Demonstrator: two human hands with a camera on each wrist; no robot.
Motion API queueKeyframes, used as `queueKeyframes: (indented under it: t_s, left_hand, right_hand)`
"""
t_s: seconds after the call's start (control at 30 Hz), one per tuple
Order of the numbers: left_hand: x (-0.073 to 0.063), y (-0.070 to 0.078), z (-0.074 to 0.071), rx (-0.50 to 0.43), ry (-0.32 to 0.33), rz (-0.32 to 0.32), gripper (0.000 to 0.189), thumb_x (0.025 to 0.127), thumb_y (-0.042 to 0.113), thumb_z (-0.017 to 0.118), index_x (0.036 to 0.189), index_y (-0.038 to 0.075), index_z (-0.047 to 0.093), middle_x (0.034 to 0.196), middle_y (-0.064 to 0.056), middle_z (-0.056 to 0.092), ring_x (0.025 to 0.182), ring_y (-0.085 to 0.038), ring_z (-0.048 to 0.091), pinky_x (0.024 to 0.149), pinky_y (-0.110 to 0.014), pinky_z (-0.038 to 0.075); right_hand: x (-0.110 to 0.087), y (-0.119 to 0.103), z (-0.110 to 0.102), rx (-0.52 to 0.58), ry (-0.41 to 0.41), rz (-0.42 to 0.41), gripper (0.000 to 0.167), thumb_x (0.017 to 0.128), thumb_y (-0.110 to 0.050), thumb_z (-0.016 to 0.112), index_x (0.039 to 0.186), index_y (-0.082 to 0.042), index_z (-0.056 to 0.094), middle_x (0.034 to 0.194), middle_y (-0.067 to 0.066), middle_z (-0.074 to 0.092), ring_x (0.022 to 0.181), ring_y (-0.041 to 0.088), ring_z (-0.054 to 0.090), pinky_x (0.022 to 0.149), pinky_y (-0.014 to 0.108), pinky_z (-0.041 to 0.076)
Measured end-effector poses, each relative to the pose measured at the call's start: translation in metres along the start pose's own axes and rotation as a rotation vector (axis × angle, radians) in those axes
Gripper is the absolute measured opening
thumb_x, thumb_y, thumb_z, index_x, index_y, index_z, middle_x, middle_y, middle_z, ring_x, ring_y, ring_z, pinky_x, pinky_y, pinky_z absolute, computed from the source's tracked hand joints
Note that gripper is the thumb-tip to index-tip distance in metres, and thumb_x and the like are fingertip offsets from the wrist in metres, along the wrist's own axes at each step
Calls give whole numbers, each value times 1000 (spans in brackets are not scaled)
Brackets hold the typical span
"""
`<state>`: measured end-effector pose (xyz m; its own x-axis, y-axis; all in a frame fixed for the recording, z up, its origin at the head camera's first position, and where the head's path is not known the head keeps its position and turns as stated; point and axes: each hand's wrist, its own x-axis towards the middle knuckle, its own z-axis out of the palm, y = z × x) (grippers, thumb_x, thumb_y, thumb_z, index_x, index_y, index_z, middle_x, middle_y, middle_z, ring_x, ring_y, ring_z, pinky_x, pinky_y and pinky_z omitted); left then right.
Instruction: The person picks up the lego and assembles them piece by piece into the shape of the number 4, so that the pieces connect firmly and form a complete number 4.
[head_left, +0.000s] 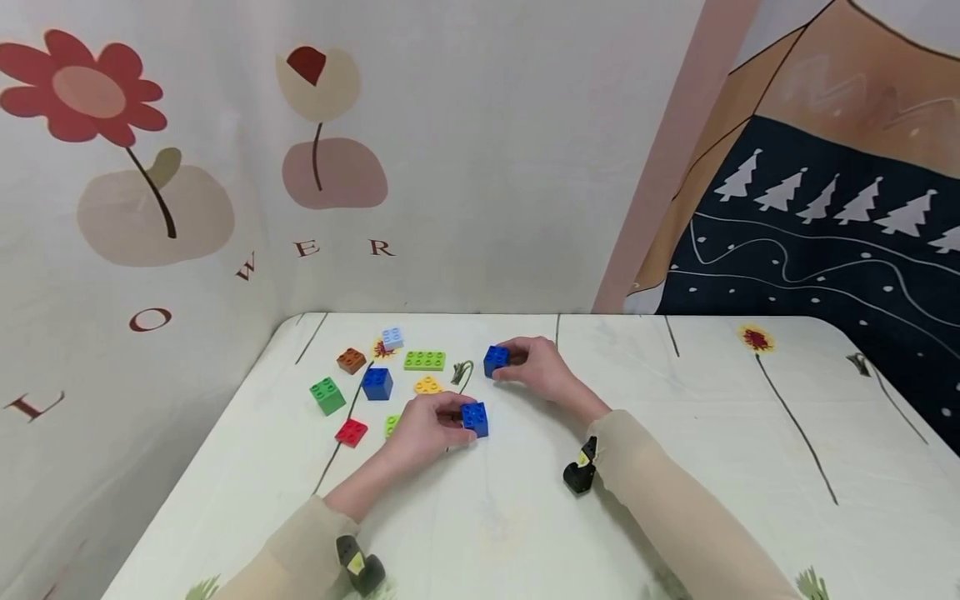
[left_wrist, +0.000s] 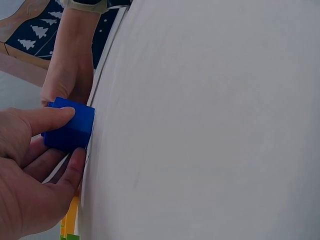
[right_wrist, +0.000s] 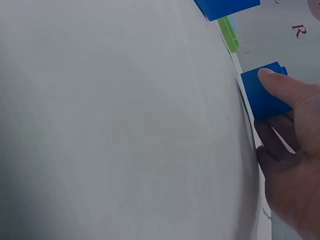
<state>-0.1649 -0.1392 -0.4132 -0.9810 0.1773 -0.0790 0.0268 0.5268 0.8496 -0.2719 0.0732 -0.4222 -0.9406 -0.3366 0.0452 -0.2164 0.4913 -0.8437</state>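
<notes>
My left hand point(head_left: 426, 429) pinches a blue toy brick point(head_left: 475, 420) between thumb and fingers, near the middle of the table. In the left wrist view the thumb presses one face of this brick point(left_wrist: 72, 127), with fingers on the other side. Farther back and to the right, my right hand point(head_left: 542, 367) pinches a second blue toy brick point(head_left: 495, 362). The right wrist view shows the thumb on the side of that brick point(right_wrist: 265, 95). The two held bricks are apart.
Left of the hands lie several loose bricks: a blue one point(head_left: 377, 384), a green one point(head_left: 327, 396), a red one point(head_left: 351, 432), a brown one point(head_left: 351, 360), a light blue one point(head_left: 392, 337), a long lime one point(head_left: 424, 360) and a yellow one point(head_left: 427, 385). A printed white cloth point(head_left: 675, 500) covers the table.
</notes>
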Motion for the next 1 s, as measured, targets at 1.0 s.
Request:
queueKeyframes:
  t_s: [1.0]
  left_hand:
    - [7, 11, 7, -10, -32, 4, 39, 86, 4, 83, 123, 11, 73, 109, -2, 71, 99, -19, 65, 86, -35, 58]
  right_hand:
    - [-66, 22, -56, -46, -106, 35, 44, 85, -12, 85, 127, -5, 71, 116, 7, 72, 102, 22, 62, 92, 39, 53]
